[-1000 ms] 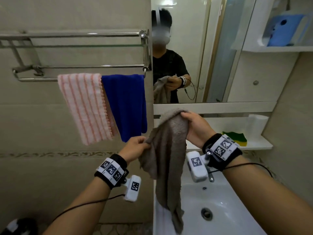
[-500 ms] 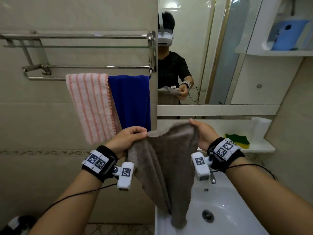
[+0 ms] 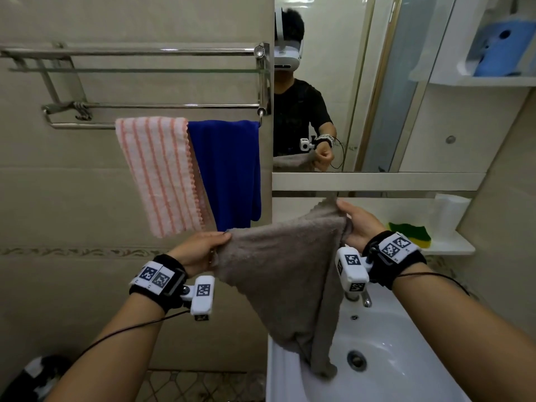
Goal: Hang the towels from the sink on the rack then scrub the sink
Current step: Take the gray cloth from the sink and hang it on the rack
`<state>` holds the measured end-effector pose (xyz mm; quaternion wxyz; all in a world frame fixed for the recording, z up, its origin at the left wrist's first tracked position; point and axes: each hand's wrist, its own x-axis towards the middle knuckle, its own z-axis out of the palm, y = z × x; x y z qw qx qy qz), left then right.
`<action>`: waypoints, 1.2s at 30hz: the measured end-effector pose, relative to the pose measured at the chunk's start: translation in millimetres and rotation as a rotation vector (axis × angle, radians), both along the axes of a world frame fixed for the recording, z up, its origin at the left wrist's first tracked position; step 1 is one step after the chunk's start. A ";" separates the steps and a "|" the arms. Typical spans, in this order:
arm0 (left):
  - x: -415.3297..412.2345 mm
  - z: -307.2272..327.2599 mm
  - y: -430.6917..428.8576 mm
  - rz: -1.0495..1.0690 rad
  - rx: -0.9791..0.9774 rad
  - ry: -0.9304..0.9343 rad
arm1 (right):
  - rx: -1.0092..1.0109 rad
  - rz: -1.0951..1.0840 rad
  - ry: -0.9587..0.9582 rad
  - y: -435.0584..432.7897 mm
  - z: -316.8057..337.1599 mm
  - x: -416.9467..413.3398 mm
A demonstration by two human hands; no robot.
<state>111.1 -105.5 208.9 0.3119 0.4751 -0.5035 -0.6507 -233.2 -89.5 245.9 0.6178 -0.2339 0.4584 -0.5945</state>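
Both hands, left hand (image 3: 200, 248) and right hand (image 3: 359, 223), have pulled the gripped grey towel (image 3: 287, 274) open above the sink (image 3: 406, 358), ready for the rack (image 3: 145, 105).

grey-brown towel (image 3: 284, 274), blue towel (image 3: 229, 169), pink-striped towel (image 3: 158, 172)

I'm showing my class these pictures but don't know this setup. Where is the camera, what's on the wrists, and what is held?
No machine here: a person wears a camera on the head, looking down at their own hands; the mirror shows the headset. The black wrist bands carry printed square markers, probably for tracking. The left hand and right hand each grip a top corner of a grey towel, spread over the white sink. On the rack a pink striped towel and a blue towel already hang. A green and yellow sponge lies on the shelf.
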 end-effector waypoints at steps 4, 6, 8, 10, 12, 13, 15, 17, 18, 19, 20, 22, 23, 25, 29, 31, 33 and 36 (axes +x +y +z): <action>-6.4 3.7 5.2 0.048 0.029 0.011 | 0.037 0.011 0.059 0.1 -7.6 -2.5; -14.1 7.0 9.1 0.045 0.032 0.075 | 0.037 -0.022 0.105 -1.5 -9.4 1.0; -24.9 13.5 13.9 0.015 0.062 0.179 | 0.011 -0.032 0.169 -2.8 -9.7 7.8; -38.5 21.2 15.4 0.005 0.058 0.249 | -0.032 -0.005 0.239 0.5 -6.3 19.1; -51.3 27.9 14.3 0.048 0.018 0.276 | -0.081 0.040 0.290 5.9 -1.7 30.2; -57.3 30.9 14.2 0.042 -0.003 0.281 | -0.107 0.067 0.324 9.1 0.2 35.1; -67.4 35.5 15.6 -0.006 -0.052 0.273 | -0.161 0.118 0.379 17.1 3.8 45.4; -74.9 36.5 17.4 -0.043 -0.120 0.252 | -0.206 0.137 0.381 24.2 4.3 53.6; -77.8 36.4 18.6 -0.062 -0.163 0.231 | -0.220 0.132 0.367 27.0 4.0 57.0; -79.9 35.7 20.0 -0.088 -0.214 0.205 | -0.232 0.127 0.349 29.6 3.6 60.2; -82.2 35.0 21.4 -0.116 -0.270 0.177 | -0.244 0.127 0.334 32.2 3.1 62.2; -85.5 34.4 24.8 -0.130 -0.354 0.119 | -0.254 0.138 0.305 35.9 0.4 63.8; -86.7 34.7 25.8 -0.115 -0.377 0.097 | -0.249 0.138 0.287 37.3 -0.8 63.7; -89.0 35.8 26.5 -0.077 -0.408 0.062 | -0.249 0.133 0.243 38.3 -2.7 62.1; -91.4 37.3 27.5 -0.002 -0.460 -0.002 | -0.283 0.171 0.190 40.8 -1.0 60.8; -94.1 37.3 28.2 0.021 -0.476 -0.035 | -0.316 0.222 0.196 42.1 -1.6 61.5; -96.5 35.9 26.9 0.058 -0.479 -0.078 | -0.353 0.259 0.220 43.2 -2.5 63.1; -98.3 34.8 25.3 0.095 -0.472 -0.105 | -0.396 0.285 0.229 45.8 -4.0 64.7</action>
